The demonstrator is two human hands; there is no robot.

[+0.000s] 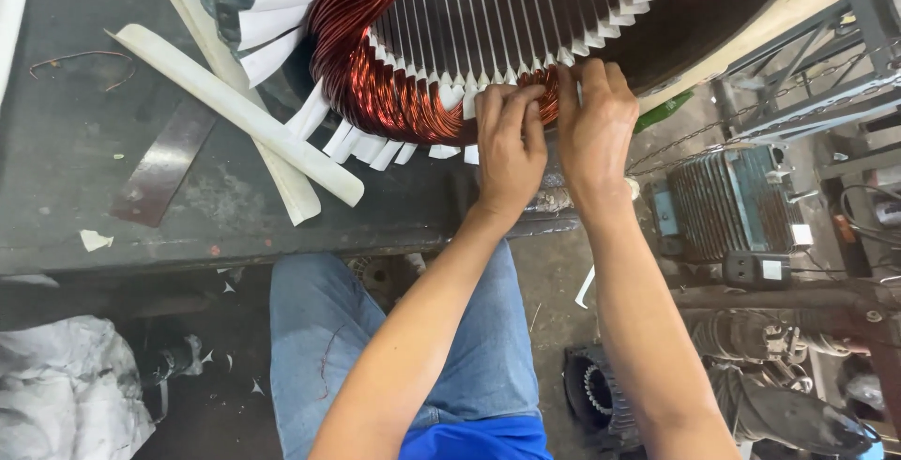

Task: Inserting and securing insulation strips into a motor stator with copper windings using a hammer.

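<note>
at the fingertips: both hands press side by side on the near rim of the stator, where the copper winding [394, 94] bulges out of the slots.
left hand [510, 145]: fingers curled down and closed onto the copper bundle, knuckles toward the camera; whether a white paper strip is pinched under them i cannot tell.
right hand [593, 127]: fingers bent over the slot edge, tips pushed in among the white slot insulation papers [526, 66]; they look clamped on the edge, not spread.
step in hand: by my reading, the coil end is being tucked and shaped against the slot mouths, with the paper liners kept in place.
next move calls for: i judge steady, even thumb pressure along the bundle, without scraping the wire's coating or tearing a liner.
just beyond the fingers: the stator core [507, 0] rises away from the fingertips, its slots running away from the knuckles.
to the left of the fingers: loose white paper wedges [357, 145] fan out under the winding; farther off, two long white strips [235, 103] lie crossed on the dark workbench [75, 141].
below the wrists: blue jeans [319, 338] of the person, well apart from the work.
</note>
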